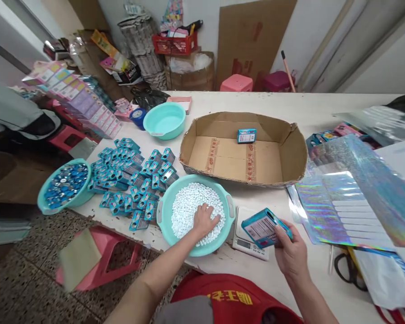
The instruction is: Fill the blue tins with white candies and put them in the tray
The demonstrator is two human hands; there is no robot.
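So the white pellets (185, 207) are kept in a teal tub (168, 198), and they're being touched by the left hand (204, 222), its thumb spread apart from the fingers. A blue box (259, 228) is clamped between the thumb and fingers of the right hand (293, 254), tilted over the scale (248, 249); whether the two touch can't be told. Another box (246, 136) is parked in the cardboard tray (231, 164), and loads of small boxes (137, 220) are heaped left of the tub.
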